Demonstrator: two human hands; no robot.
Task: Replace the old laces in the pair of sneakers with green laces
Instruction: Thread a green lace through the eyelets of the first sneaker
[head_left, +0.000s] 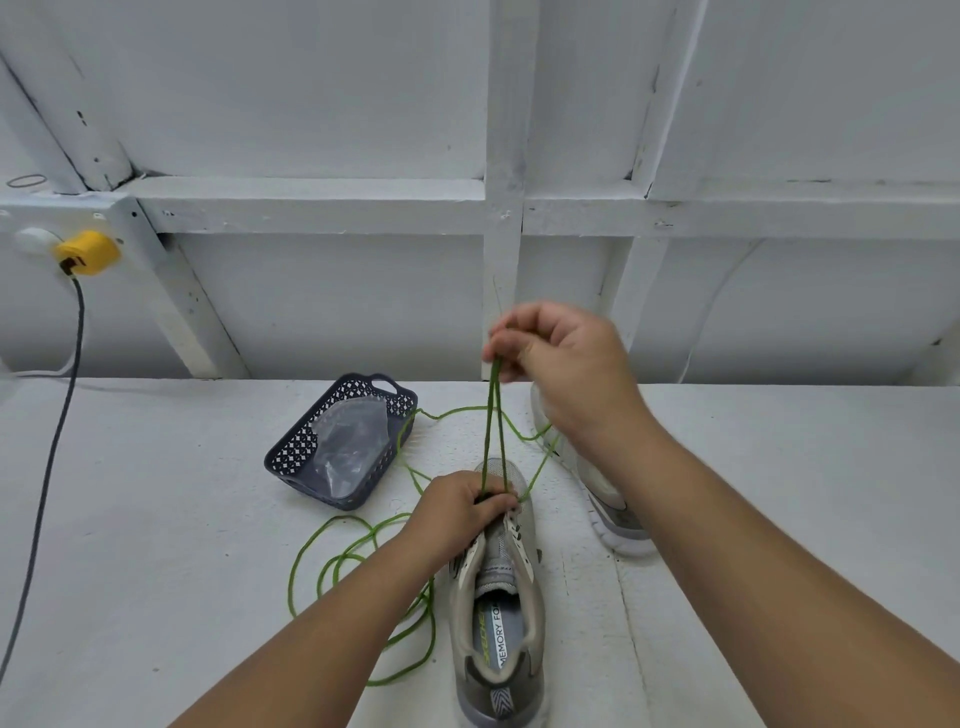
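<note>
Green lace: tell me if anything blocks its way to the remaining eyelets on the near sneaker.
Nothing visible does. The right hand pinches the green lace up above the near sneaker, the left hand grips the sneaker at its lowest eyelets, and the eyelets behind that hand lie open and unlaced. The basket sits off to the left.

Grey sneaker (498, 597) upright, green lace (492, 415) looped taut above it.
</note>
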